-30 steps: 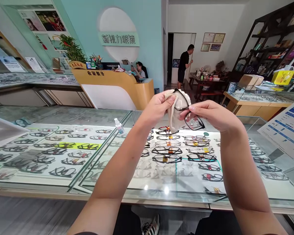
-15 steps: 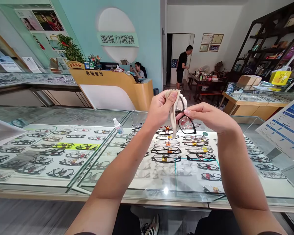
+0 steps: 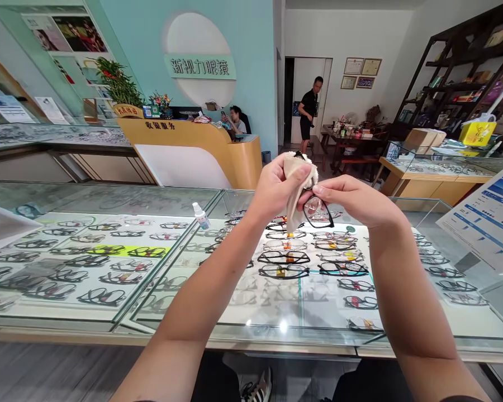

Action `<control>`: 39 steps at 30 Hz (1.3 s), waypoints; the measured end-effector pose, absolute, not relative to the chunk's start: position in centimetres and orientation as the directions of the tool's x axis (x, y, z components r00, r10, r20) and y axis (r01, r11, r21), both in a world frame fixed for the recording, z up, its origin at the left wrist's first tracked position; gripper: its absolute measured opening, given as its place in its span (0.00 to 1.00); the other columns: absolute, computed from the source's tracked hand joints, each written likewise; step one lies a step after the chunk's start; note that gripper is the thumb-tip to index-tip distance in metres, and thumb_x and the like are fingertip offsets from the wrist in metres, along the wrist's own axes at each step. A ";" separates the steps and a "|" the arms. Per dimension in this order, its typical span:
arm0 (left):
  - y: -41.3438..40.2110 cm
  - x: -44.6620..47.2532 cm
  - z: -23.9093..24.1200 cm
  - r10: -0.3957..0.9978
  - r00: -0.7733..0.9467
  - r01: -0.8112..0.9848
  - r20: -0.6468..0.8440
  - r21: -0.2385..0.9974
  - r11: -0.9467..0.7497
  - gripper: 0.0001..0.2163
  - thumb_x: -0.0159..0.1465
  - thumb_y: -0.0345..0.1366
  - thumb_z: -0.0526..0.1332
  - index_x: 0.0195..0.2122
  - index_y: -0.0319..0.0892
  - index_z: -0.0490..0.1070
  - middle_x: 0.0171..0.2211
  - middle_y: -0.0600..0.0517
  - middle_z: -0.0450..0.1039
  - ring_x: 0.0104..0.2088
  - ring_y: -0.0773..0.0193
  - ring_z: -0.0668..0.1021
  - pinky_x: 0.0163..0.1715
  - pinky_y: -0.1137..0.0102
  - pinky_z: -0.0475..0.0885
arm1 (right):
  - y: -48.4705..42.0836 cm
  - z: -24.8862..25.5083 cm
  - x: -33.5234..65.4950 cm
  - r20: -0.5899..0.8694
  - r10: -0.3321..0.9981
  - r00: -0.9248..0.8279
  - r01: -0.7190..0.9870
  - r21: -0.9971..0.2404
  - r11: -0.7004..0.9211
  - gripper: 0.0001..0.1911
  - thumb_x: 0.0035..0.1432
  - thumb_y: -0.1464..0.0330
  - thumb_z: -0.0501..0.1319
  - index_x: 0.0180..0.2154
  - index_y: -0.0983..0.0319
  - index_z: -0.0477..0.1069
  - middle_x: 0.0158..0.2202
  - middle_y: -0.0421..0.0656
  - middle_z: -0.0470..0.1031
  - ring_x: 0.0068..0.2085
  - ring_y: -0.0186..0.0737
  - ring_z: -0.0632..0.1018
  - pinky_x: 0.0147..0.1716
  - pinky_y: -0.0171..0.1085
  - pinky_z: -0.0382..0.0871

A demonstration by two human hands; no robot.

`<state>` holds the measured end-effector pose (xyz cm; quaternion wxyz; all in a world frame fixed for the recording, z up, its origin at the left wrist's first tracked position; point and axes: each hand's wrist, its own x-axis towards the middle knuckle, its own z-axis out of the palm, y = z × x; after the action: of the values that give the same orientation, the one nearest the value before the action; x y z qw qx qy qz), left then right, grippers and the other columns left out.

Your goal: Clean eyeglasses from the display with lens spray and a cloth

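Note:
Above the glass counter I hold a pair of black-framed glasses between both hands. My left hand is closed on a beige cleaning cloth, which is wrapped over one lens of the glasses. My right hand pinches the frame near the bridge; the other lens hangs bare below its fingers. The cloth's tail droops down between my hands.
A glass display counter holds several rows of spectacle frames. A small spray bottle stands on the glass. A sign board lies at right. Behind are a yellow reception desk with a seated person, and a standing person.
The glasses have turned in my hands, and the cloth now covers more of the upper lens. Both hands stay close together. The standing person at the back has turned round.

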<state>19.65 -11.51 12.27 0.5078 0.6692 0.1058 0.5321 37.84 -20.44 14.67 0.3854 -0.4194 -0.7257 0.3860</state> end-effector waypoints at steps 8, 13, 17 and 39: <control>-10.4 17.8 13.1 0.617 0.584 -0.364 0.528 0.849 -0.382 0.23 0.64 0.60 0.69 0.36 0.41 0.75 0.29 0.49 0.77 0.27 0.63 0.78 0.28 0.69 0.74 | -20.8 15.0 38.1 0.253 0.905 -0.341 0.316 -0.876 0.364 0.24 0.69 0.49 0.64 0.43 0.61 0.87 0.36 0.46 0.83 0.36 0.41 0.78 0.39 0.39 0.72; -10.2 17.1 13.4 0.547 0.673 -0.363 0.497 0.867 -0.340 0.22 0.57 0.50 0.78 0.42 0.42 0.74 0.35 0.49 0.79 0.31 0.63 0.81 0.32 0.69 0.76 | -20.7 15.1 38.7 0.279 0.896 -0.346 0.311 -0.867 0.390 0.23 0.70 0.50 0.63 0.43 0.61 0.87 0.37 0.46 0.84 0.38 0.41 0.78 0.43 0.40 0.72; -11.0 18.3 12.8 0.583 0.603 -0.399 0.545 0.839 -0.370 0.24 0.55 0.48 0.80 0.43 0.42 0.72 0.33 0.52 0.78 0.28 0.67 0.79 0.29 0.72 0.74 | -20.7 15.0 38.3 0.267 0.898 -0.350 0.293 -0.879 0.375 0.24 0.69 0.49 0.63 0.44 0.61 0.87 0.36 0.46 0.83 0.38 0.41 0.77 0.41 0.39 0.71; -9.6 19.2 11.8 0.767 0.508 -0.485 0.392 0.866 -0.121 0.23 0.64 0.57 0.70 0.44 0.40 0.78 0.36 0.48 0.85 0.34 0.63 0.84 0.37 0.70 0.80 | -19.3 14.0 37.0 0.532 0.847 -0.007 0.209 -0.828 0.521 0.21 0.70 0.50 0.63 0.39 0.57 0.86 0.35 0.41 0.76 0.30 0.35 0.65 0.32 0.38 0.60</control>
<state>19.23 -9.59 11.81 0.6515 0.5742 0.1226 0.4804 37.00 -19.25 13.98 0.5773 -0.4038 -0.6537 0.2764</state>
